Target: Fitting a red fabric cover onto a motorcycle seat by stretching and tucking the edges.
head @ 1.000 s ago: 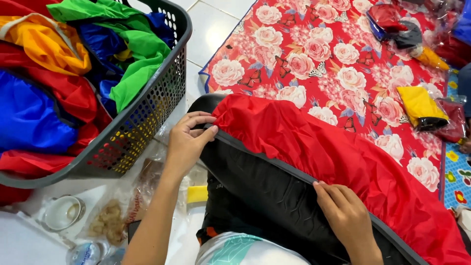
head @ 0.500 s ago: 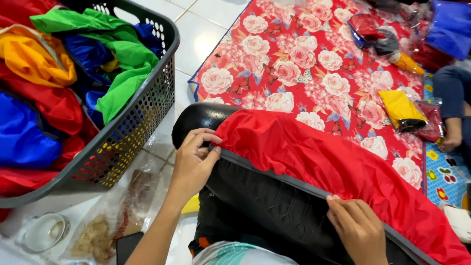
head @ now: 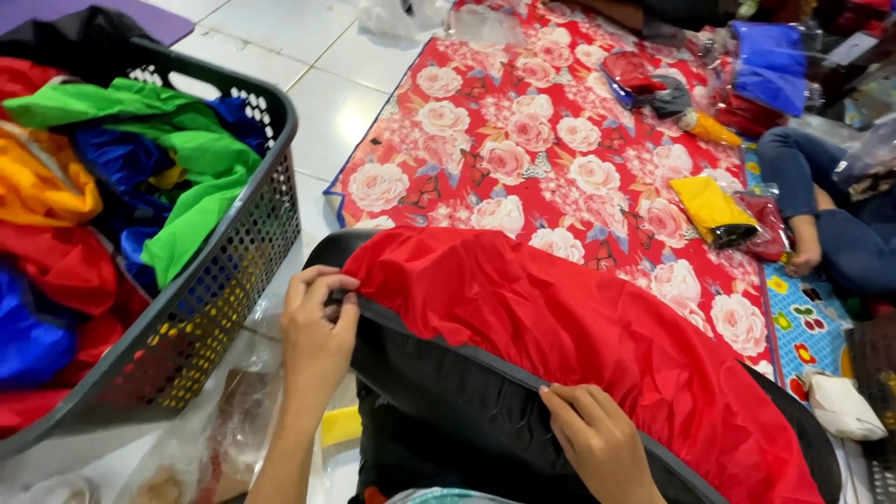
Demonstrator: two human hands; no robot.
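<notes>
Lying between left hand and right hand, red cloth stretches taut.

The red fabric I hold is thin, smooth and creased, spread in a long band that runs diagonally from upper left to lower right. It lies draped over a black cushion, covering the cushion's far side and leaving the near side bare. Its near edge follows a dark seam, and I pinch that edge at 2 spots, near the left corner and at mid-length.
</notes>
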